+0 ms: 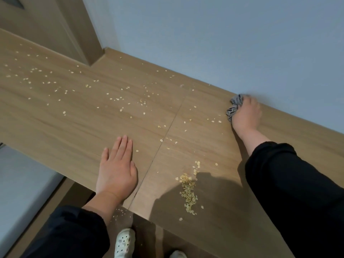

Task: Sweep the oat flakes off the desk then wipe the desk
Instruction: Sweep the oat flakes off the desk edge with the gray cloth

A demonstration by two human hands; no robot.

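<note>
1. The desk (74, 116) is smooth, pale wood-grain laminate, a long flat slab running from the upper left of the frame to the lower right. Loose oat flakes (111, 99), thin, dry, pale ovals, are scattered over its upper left and centre. They look very light, so a quick stroke could flick them wider instead of gathering them.
2. At lower centre-left the left hand (116, 170) lies palm down on the desk near the front edge, fingers straight and together, holding nothing. Just below it some spilled flakes (119, 213) lie on the floor by a white perforated shoe (124, 241). Sweeping toward that edge with nothing to catch them would drop more.
3. A narrow dark seam (167, 131) runs diagonally between two desk panels, and flakes could lodge in it.
4. Right of the seam, at lower centre, a dense elongated heap (189, 192) sits close to the front edge. The dark sleeve (279, 183) passes just beside it and could scatter it.
5. At the right, against the grey wall (204, 34), the right hand (245, 116), slightly blurred, grips a soft, crumpled grey cloth (233, 108) pressed to the desk. Wiping across unswept flakes may only drag them about.
</note>
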